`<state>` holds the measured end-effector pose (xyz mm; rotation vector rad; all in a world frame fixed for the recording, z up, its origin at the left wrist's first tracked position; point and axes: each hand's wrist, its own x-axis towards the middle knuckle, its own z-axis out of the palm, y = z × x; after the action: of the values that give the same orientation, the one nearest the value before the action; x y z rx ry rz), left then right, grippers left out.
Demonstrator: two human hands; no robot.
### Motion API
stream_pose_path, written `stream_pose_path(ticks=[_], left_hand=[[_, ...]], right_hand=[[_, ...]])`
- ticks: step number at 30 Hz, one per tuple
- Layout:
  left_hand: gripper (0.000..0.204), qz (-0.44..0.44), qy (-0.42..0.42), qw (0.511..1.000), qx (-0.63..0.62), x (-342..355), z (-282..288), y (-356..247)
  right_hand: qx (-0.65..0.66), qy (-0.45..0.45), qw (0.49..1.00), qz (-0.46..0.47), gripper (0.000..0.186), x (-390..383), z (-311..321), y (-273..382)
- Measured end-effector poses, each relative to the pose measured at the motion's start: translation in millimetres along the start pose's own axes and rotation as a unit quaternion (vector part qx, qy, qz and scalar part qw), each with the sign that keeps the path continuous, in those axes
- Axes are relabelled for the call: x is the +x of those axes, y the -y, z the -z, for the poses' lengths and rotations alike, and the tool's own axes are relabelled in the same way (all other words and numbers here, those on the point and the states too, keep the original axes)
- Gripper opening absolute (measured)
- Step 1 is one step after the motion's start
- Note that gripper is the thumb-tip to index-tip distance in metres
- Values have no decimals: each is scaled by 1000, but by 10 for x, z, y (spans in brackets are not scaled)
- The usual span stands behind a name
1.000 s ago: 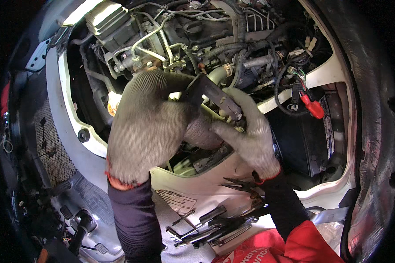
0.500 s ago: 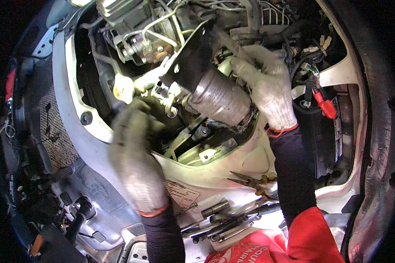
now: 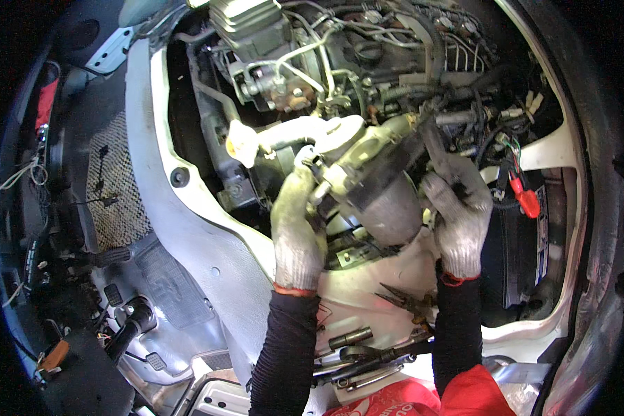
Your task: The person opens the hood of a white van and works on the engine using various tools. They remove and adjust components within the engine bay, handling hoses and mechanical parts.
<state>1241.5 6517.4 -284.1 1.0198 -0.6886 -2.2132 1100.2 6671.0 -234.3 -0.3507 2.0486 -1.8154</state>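
Observation:
A canister-shaped filter assembly [image 3: 393,213] with a dull metal body and a dirty head with fittings hangs tilted over the engine bay's front edge, between my two gloved hands. My left hand [image 3: 298,225] is closed on the left end of its head, fingertips by a small connector. At the other side, my right hand [image 3: 462,215] is bent round the assembly's edge, its thumb and forefinger partly in shadow. Both hands wear pale knit gloves with red cuffs. A light-coloured pipe with a yellowish cap [image 3: 241,143] lies just beyond my left fingertips.
The engine [image 3: 367,62] with metal lines lies beyond. A red terminal cover [image 3: 525,201] hangs on wires above a black battery [image 3: 506,270] at right. Pliers [image 3: 409,305], a socket [image 3: 350,338] and wrenches [image 3: 378,371] rest on the near ledge. Pedals [image 3: 156,361] show at lower left.
The filter assembly has turned so its head now faces up instead of the dark bracket plate. My left hand has come up and right onto it; the view has shifted too.

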Motion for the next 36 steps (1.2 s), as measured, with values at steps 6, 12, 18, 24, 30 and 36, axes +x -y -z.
stream_pose_path(ticks=[6, 12, 18, 24, 30, 36], left_hand=[[35, -86, 34, 937, 337, -78, 48, -108], [40, -27, 78, 958, 275, -16, 81, -206], [29, -68, 84, 936, 336, -32, -27, -181], [44, -21, 23, 981, 191, -110, -260, 98], [41, -102, 28, 937, 333, -52, -317, 250], [39, -155, 19, 924, 349, -21, -411, 197]], right_hand=[[24, -28, 999, -34, 34, 237, 134, -5], [-87, 54, 995, -5, 26, 756, 18, 266], [-209, 152, 961, 101, 29, 1399, -128, 255], [-239, 222, 944, 40, 36, 1744, -238, 264], [-371, 158, 911, 90, 46, 1579, -275, 380], [-488, 192, 839, 147, 47, 1822, -307, 387]])
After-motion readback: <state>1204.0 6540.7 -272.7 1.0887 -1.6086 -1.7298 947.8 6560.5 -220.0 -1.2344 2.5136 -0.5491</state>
